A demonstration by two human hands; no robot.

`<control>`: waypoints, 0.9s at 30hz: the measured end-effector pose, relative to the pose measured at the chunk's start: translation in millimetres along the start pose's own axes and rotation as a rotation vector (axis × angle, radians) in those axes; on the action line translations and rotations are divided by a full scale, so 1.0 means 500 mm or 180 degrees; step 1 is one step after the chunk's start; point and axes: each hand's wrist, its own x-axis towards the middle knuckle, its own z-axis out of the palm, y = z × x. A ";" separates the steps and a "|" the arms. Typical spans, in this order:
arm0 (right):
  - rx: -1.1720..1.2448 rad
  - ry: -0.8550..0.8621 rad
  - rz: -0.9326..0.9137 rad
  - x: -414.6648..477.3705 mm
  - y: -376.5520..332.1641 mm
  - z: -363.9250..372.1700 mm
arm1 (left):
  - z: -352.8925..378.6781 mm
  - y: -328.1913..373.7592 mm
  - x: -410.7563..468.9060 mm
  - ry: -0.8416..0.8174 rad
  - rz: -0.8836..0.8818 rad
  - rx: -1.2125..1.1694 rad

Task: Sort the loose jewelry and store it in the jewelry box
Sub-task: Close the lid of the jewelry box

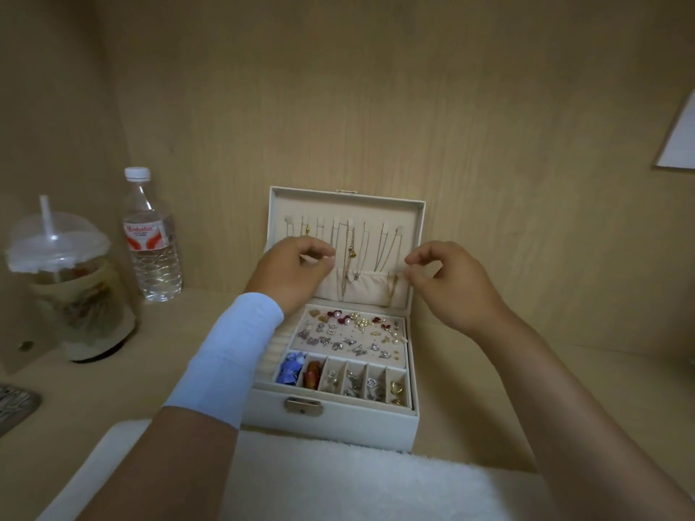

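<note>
The white jewelry box (331, 423) stands open on the shelf with its lid (376, 208) upright. Several thin necklaces (351, 250) hang from hooks inside the lid, above a fabric pocket (370, 289). The tray holds many earrings and charms on a pad (349, 336), and a front row of small compartments (344, 381) holds sorted pieces. My left hand (289, 272) is raised before the lid's left side, thumb and forefinger pinched at a hanging chain. My right hand (447, 283) pinches the same way at the chains on the lid's right side. The chains are very fine.
A water bottle (152, 238) and a lidded plastic cup with a straw (71, 287) stand at the left. A white fluffy cloth (338, 483) lies in front of the box. Wooden walls close in behind and at the left. A dark patterned object (15, 408) lies at the far left edge.
</note>
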 end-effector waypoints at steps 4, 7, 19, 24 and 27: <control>0.0181 0.0189 0.0061 0.004 -0.011 0.003 | -0.040 -0.018 0.025 0.0945 -0.0062 0.0165; 0.0631 -0.0093 0.0049 0.014 -0.029 0.002 | -0.054 -0.012 0.039 0.0736 -0.0250 0.0357; 0.0848 -0.0305 0.0108 0.004 -0.054 -0.012 | -0.091 0.013 0.020 0.0339 -0.0490 -0.0432; 0.0338 -0.0140 -0.0123 -0.059 -0.075 -0.039 | -0.121 0.025 -0.051 0.0573 -0.0291 -0.0190; 0.0148 -0.0032 -0.0275 -0.103 -0.087 -0.045 | -0.132 0.022 -0.098 0.0710 -0.0232 0.0001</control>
